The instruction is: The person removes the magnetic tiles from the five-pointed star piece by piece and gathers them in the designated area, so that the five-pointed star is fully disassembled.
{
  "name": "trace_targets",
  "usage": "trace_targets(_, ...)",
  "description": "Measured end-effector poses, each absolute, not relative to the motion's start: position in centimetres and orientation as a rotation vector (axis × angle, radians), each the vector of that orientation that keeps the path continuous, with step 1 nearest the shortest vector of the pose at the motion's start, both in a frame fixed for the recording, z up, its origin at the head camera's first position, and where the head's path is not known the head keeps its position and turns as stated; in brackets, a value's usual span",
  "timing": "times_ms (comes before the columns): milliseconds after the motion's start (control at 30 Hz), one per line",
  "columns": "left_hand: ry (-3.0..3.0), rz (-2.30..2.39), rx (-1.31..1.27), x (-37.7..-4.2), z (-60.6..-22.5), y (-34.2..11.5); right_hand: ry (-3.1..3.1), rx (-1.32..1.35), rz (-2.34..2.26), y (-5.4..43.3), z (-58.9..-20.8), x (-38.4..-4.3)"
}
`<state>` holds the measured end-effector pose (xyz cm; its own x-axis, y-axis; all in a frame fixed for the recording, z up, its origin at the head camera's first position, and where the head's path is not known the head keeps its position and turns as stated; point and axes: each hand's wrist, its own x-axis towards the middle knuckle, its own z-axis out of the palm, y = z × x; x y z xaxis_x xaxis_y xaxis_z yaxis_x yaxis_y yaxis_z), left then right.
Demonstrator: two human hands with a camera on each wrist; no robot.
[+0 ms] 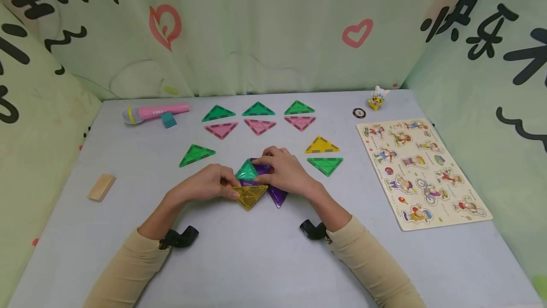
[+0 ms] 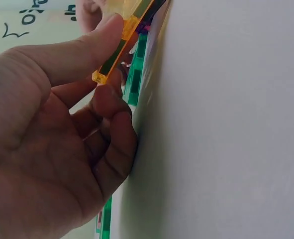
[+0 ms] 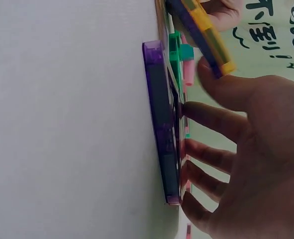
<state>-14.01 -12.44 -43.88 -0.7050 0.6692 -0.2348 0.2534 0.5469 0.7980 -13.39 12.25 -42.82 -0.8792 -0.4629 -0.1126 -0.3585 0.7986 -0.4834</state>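
Observation:
My left hand [image 1: 209, 183] pinches a yellow triangular magnetic tile [image 1: 251, 197] by its left corner, between thumb and fingers. The tile is tilted up off the table, and in the right wrist view a purple layer [image 3: 199, 37] lies against it. A green triangular tile [image 1: 246, 171] sits just behind. Over purple triangular tiles [image 1: 278, 197] lies my right hand [image 1: 288, 171], partly covering them. Its fingers [image 3: 214, 122] reach out and rest on the purple tiles, while its thumb [image 3: 221, 89] touches the raised tile's end.
Green [image 1: 258, 108], pink [image 1: 259, 126] and yellow [image 1: 322, 144] triangular tiles lie around the hands. A pink toy microphone [image 1: 160, 112], teal cube [image 1: 168, 119] and wooden block [image 1: 101, 187] are left. Rightward are a picture puzzle board [image 1: 420, 170], black disc [image 1: 359, 113] and small figurine [image 1: 377, 99].

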Motion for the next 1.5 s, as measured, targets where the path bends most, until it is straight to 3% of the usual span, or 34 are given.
trace_targets(767, 2.117, 1.031, 0.818, -14.6, -42.5, -14.4, 2.810, -0.598, -0.572, 11.4, -42.8, -13.3)
trace_targets(1500, 2.474, 0.857, 0.250, -15.9, -41.3, -21.9, 2.813, -0.631, -0.510, 12.5, -42.3, -12.3)
